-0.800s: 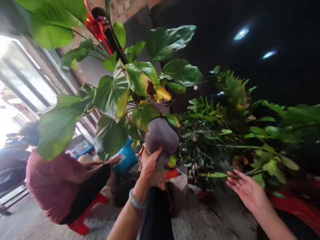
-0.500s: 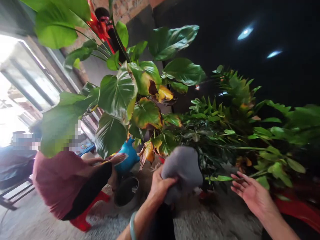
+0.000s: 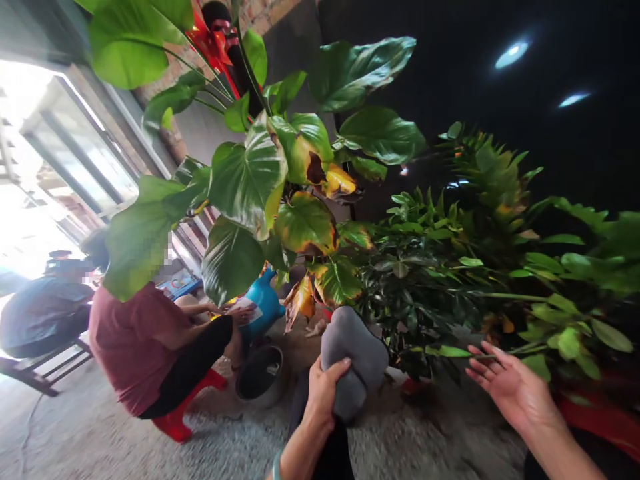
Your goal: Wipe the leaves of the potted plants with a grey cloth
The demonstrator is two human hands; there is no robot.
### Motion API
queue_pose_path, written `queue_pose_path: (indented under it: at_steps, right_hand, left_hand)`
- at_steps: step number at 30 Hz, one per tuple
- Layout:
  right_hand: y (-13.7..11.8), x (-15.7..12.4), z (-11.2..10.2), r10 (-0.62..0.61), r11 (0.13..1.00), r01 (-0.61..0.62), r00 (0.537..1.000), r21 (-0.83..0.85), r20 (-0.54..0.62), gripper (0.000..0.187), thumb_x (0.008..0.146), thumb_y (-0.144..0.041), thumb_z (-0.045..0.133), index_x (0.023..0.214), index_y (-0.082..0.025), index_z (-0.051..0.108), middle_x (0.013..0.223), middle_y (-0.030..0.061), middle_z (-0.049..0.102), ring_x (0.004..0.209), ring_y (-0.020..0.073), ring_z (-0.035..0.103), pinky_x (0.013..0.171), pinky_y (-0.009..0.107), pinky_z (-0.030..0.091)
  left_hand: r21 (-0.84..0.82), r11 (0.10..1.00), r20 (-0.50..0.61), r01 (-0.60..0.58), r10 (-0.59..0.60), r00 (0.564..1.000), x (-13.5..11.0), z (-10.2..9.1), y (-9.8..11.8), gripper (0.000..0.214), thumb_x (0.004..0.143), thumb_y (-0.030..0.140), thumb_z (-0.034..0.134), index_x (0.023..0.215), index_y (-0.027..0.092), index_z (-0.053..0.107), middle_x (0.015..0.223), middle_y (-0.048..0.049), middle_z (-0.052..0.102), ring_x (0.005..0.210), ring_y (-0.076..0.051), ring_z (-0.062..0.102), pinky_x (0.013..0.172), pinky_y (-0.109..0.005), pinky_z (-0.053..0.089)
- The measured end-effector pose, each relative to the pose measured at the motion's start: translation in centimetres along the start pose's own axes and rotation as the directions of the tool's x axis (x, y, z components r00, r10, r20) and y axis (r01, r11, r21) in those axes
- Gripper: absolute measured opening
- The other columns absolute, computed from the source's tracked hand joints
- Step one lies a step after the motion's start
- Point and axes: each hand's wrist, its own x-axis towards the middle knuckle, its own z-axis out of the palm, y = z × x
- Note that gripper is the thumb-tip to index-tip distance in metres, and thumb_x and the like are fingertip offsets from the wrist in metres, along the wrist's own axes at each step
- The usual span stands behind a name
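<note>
My left hand (image 3: pixel 323 393) grips a bunched grey cloth (image 3: pixel 353 360), held low in front of the big-leaved plant (image 3: pixel 250 180), just under its yellowed leaves (image 3: pixel 305 223). My right hand (image 3: pixel 505 383) is open, palm up and fingers spread, beside the thin-leaved green plants (image 3: pixel 475 267) on the right. It touches nothing that I can see.
A person in a maroon top (image 3: pixel 135 340) sits on a red stool (image 3: pixel 175 420) at left, a hand on a blue object (image 3: pixel 263 303). A dark round pot (image 3: pixel 260 373) stands on the gravel floor. A red bow (image 3: pixel 215 40) hangs at the top. Windows are at the far left.
My left hand has lowered the grey cloth from the leaves down toward the floor. My right hand stays open, almost in place. The view has shifted slightly.
</note>
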Motion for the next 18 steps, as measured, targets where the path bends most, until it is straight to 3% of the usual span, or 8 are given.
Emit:
queue_pose_path:
  at_steps: [3,6,8,11,13,15,18]
  right_hand:
    - [-0.1,0.2,-0.1,0.009,1.0,-0.009,1.0,-0.007,-0.006,0.014,0.062,-0.013,0.056,0.071,-0.02,0.064,0.059,0.004,0.07,0.045,0.0158,0.061,0.043,0.027,0.054]
    - [0.0,0.2,0.1,-0.002,1.0,0.002,1.0,0.007,-0.001,0.013,0.063,-0.013,0.055,0.07,-0.021,0.063,0.059,0.0036,0.069,0.045,0.015,0.061,0.044,0.026,0.055]
    - [0.1,0.2,0.4,-0.014,1.0,0.014,1.0,0.018,0.003,0.013,0.063,-0.013,0.055,0.07,-0.021,0.063,0.059,0.0035,0.069,0.046,0.0149,0.061,0.046,0.026,0.055]
    - [0.3,0.1,0.5,-0.018,0.999,0.017,1.0,0.028,0.022,0.013,0.062,-0.013,0.057,0.071,-0.021,0.062,0.061,0.0038,0.07,0.05,0.0158,0.063,0.048,0.027,0.056]
    - [0.3,0.2,0.3,-0.018,0.999,0.017,0.999,0.027,0.035,0.014,0.062,-0.013,0.059,0.074,-0.02,0.062,0.063,0.0044,0.071,0.051,0.0169,0.064,0.048,0.028,0.056]
    - [0.3,0.4,0.0,-0.016,1.0,0.016,0.999,0.019,0.046,0.017,0.061,-0.014,0.06,0.077,-0.02,0.062,0.065,0.0047,0.071,0.05,0.0176,0.064,0.047,0.029,0.056]
    - [0.3,0.7,-0.4,-0.022,1.0,0.021,0.998,0.021,0.055,0.02,0.061,-0.013,0.06,0.08,-0.02,0.062,0.065,0.004,0.071,0.049,0.0171,0.062,0.046,0.029,0.055]
  left_hand:
    - [-0.05,0.984,-0.069,-0.171,0.168,0.983,-0.7,-0.1,2.9,0.037,0.038,0.028,0.082,0.068,0.014,0.066,0.057,-0.0015,0.066,0.05,-0.015,0.057,0.048,-0.026,0.046]
    - [-0.097,0.92,-0.184,-0.379,0.358,0.916,1.7,0.7,7.2,0.04,0.042,0.029,0.082,0.076,0.015,0.066,0.064,-0.0007,0.068,0.055,-0.014,0.06,0.053,-0.024,0.048]
    - [-0.107,0.896,-0.194,-0.431,0.406,0.893,3.5,1.4,8.3,0.041,0.045,0.029,0.082,0.08,0.016,0.067,0.068,-0.0011,0.07,0.058,-0.014,0.062,0.057,-0.025,0.049]
    - [-0.079,0.946,-0.128,-0.315,0.304,0.944,4.1,2.1,6.2,0.036,0.044,0.024,0.081,0.076,0.015,0.068,0.068,-0.0033,0.071,0.059,-0.016,0.063,0.057,-0.026,0.05]
    - [-0.023,0.989,-0.002,-0.148,0.148,0.989,3.1,2.1,3.6,0.031,0.041,0.023,0.079,0.069,0.013,0.068,0.061,-0.0041,0.069,0.055,-0.017,0.061,0.053,-0.027,0.049]
    - [0.054,0.998,0.153,-0.034,0.025,0.988,1.7,1.9,1.8,0.03,0.039,0.022,0.077,0.066,0.011,0.069,0.054,-0.0038,0.066,0.049,-0.016,0.058,0.049,-0.027,0.046]
    - [0.036,0.996,0.193,-0.085,0.076,0.978,0.9,2.1,2.5,0.035,0.039,0.024,0.078,0.071,0.011,0.07,0.057,-0.0035,0.067,0.05,-0.017,0.058,0.049,-0.027,0.047]
